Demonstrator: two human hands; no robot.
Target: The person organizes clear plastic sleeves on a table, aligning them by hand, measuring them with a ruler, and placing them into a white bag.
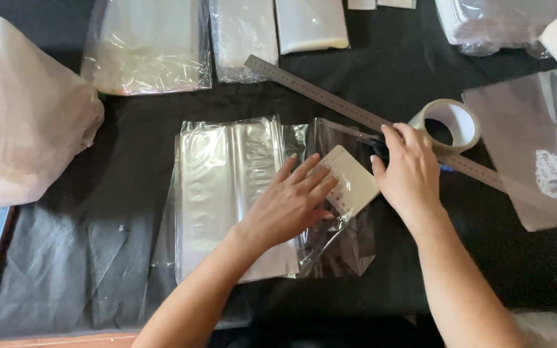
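Left hand (291,203) lies flat, fingers spread, on cream card (351,180) inside clear bag (240,193); right hand (407,171) curls over dark scissors (375,147).

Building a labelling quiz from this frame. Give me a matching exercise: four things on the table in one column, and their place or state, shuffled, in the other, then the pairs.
Things:
1. metal ruler
2. tape roll
3. pale card
4. left hand

Places or states:
A. flat on the clear plastic bags, fingers spread, tips on the card
B. lying diagonally across the black cloth
C. between the two hands, on the clear plastic
D. standing by the ruler, just beyond the right hand

Pairs: 1-B, 2-D, 3-C, 4-A
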